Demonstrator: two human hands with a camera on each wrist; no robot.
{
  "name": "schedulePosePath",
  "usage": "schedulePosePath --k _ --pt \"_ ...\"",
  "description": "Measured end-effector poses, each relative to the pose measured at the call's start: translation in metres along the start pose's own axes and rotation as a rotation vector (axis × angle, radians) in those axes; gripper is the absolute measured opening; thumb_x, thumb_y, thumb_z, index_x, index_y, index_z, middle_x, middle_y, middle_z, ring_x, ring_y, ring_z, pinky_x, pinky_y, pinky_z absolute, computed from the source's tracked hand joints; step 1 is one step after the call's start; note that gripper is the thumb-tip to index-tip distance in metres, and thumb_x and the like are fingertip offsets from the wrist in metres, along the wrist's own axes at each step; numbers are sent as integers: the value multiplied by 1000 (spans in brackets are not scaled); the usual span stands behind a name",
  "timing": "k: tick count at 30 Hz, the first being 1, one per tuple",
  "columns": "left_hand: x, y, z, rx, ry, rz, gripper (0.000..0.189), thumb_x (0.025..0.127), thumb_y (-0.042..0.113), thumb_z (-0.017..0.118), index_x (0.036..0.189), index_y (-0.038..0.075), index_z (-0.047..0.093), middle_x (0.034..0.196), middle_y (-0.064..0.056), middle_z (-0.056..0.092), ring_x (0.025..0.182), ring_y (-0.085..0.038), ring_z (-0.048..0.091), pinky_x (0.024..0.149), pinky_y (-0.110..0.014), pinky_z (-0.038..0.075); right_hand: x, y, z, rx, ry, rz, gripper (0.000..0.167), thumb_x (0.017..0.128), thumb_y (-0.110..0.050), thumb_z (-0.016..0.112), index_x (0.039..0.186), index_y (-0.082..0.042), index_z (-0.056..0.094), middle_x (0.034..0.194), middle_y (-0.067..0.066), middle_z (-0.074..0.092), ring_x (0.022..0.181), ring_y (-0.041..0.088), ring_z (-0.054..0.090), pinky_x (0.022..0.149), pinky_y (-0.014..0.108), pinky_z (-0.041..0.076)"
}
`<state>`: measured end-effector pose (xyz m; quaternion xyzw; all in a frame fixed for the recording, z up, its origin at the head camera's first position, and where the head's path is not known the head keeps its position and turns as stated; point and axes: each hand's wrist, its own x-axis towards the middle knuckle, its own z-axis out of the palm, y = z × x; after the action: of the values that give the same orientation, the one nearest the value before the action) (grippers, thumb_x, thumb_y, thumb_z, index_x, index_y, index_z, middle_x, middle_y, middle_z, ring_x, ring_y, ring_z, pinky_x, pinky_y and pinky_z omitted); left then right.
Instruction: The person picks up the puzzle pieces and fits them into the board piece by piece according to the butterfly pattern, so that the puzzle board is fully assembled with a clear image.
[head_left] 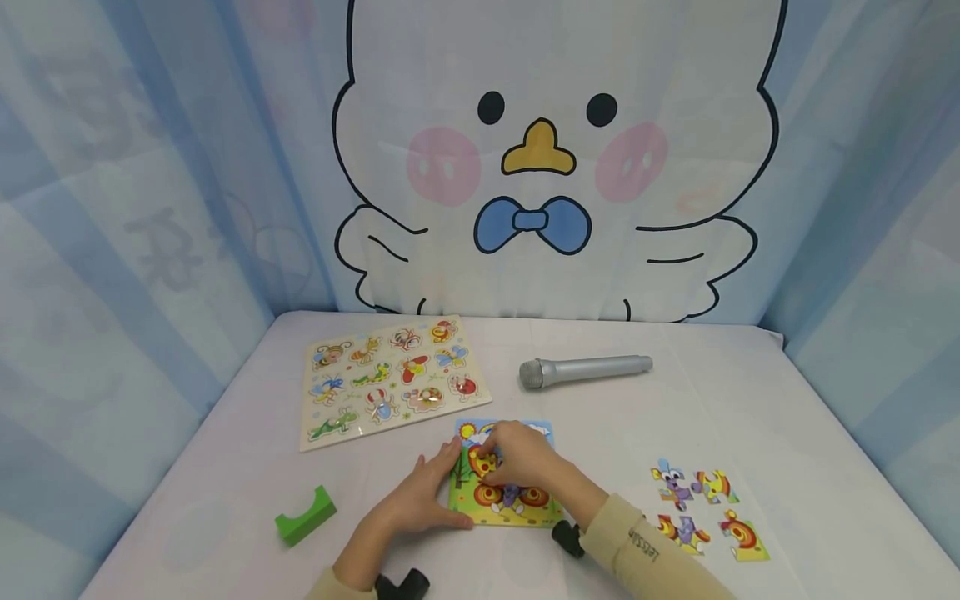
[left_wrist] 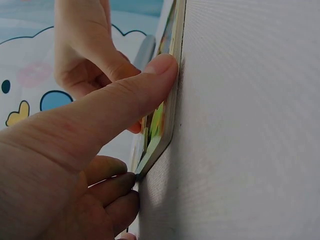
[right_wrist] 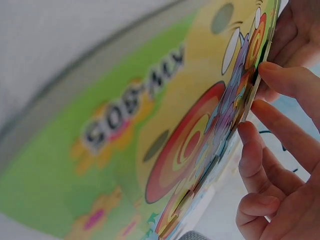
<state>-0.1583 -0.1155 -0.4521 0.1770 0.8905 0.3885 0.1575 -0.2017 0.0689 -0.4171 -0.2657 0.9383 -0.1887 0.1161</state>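
A square jigsaw board (head_left: 517, 515) with a bright cartoon picture lies on the table in front of me. My left hand (head_left: 422, 498) rests along its left side, fingers by the left edge and thumb at the near corner. The left wrist view shows that thumb (left_wrist: 162, 65) touching the board's edge. Over the board's upper middle, my right hand (head_left: 523, 457) pinches a puzzle piece (head_left: 483, 463) between thumb and fingertips; the hand partly hides it. Seen from the right wrist, the fingertips (right_wrist: 270, 70) meet the edge of the piece low over the picture.
Several loose puzzle pieces (head_left: 742, 535) lie to the right. Behind the board are an insect peg puzzle (head_left: 393, 421) and a grey microphone (head_left: 592, 369). A green arch block (head_left: 307, 517) lies to the left. A patterned curtain (head_left: 540, 275) stands behind the table.
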Motion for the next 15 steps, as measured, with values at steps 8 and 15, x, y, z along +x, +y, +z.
schedulePosePath --k 8,15 --pt "0 0 0 -2 2 1 107 65 38 80 144 0 19 149 -17 17 137 -33 14 110 -54 2 3 0 2 -15 19 3 30 66 -25 81 92 -12 73 90 -4 65 79 8 55 70 26 49" --pt "0 0 0 -2 2 1 107 65 38 80 144 0 18 149 -17 17 137 -33 14 110 -53 2 2 -3 4 -37 32 31 29 66 -25 81 91 -11 73 89 -3 62 75 9 53 67 26 49"
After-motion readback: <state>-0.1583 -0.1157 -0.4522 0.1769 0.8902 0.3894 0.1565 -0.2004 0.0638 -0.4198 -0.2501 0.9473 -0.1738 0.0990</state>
